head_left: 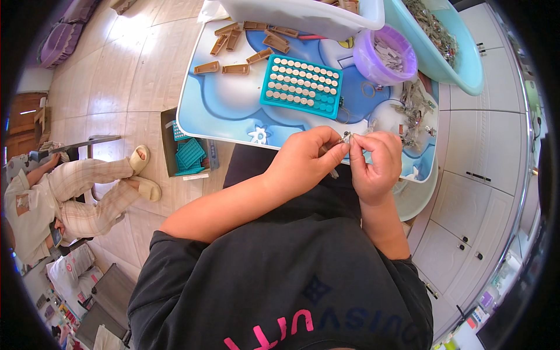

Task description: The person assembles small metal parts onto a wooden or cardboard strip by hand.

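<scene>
Close together at the table's near edge, my left hand [312, 154] and my right hand [376, 160] pinch a small dark and silvery part [346, 137] between thumbs and fingertips. Its exact kind is too small to make out, and the fingers cover most of it. Something thin and greyish shows below my left fingers. Just beyond my left hand lies a teal tray [286, 104] with rows of round white pieces; its near right corner holds bare teal spots. To the right of my right hand is a loose heap of small greyish parts [414, 111].
Brown tapered plastic pieces [235, 69] lie scattered at the table's far left. A purple basket [363, 58], a white tub [303, 17] and a light-blue basin [466, 76] stand at the back. On the floor, a box [169, 146] holds teal trays. A person [35, 204] sits at left.
</scene>
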{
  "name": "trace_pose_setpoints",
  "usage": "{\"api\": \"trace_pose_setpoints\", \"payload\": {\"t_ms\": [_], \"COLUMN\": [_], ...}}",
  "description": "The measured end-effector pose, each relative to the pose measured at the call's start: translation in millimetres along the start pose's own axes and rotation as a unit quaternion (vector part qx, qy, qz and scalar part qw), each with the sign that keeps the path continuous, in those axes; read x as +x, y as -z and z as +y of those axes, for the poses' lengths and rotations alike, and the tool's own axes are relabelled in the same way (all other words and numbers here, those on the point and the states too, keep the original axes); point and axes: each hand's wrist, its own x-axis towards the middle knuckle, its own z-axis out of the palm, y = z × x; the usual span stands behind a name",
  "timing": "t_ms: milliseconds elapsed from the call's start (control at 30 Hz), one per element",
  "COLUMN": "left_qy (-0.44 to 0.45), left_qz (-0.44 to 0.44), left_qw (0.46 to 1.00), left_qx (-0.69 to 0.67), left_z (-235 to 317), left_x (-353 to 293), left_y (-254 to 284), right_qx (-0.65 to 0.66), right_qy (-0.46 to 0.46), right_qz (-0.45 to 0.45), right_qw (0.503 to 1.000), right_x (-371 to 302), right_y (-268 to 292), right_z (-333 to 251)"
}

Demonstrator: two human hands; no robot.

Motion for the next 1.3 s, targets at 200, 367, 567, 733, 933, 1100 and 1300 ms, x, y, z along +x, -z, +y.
{"api": "trace_pose_setpoints", "payload": {"t_ms": [200,367,567,733,933,1100,1300], "left_qy": [-0.057,-0.021,0.129,0.208,0.197,0.166,0.144], "left_qz": [0.019,0.004,0.08,0.054,0.014,0.011,0.012], "left_qw": [0.993,0.999,0.946,0.9,0.892,0.895,0.896], "left_qx": [0.104,0.025,-0.288,-0.38,-0.407,-0.415,-0.419], "left_z": [-3.9,12.1,20.1,12.4,5.0,-0.9,-2.6], "left_x": [-0.6,-2.6,4.1,2.2,-2.2,-3.6,-5.2], "left_y": [1.3,15.3,30.3,29.0,23.3,20.9,19.7], "right_qx": [0.0,0.032,0.267,0.344,0.233,0.153,0.116], "right_qy": [0.007,-0.061,-0.207,-0.231,-0.206,-0.149,-0.123], "right_qz": [-0.01,-0.02,-0.084,-0.128,-0.11,-0.104,-0.097], "right_qw": [1.0,0.997,0.937,0.901,0.944,0.971,0.981], "right_x": [-0.1,-3.7,-5.9,-6.4,1.5,0.0,-0.5], "right_y": [-0.3,1.7,3.0,-6.0,-16.5,-22.6,-24.0], "right_z": [0.2,4.8,8.6,4.6,-9.3,-9.5,-9.3]}}
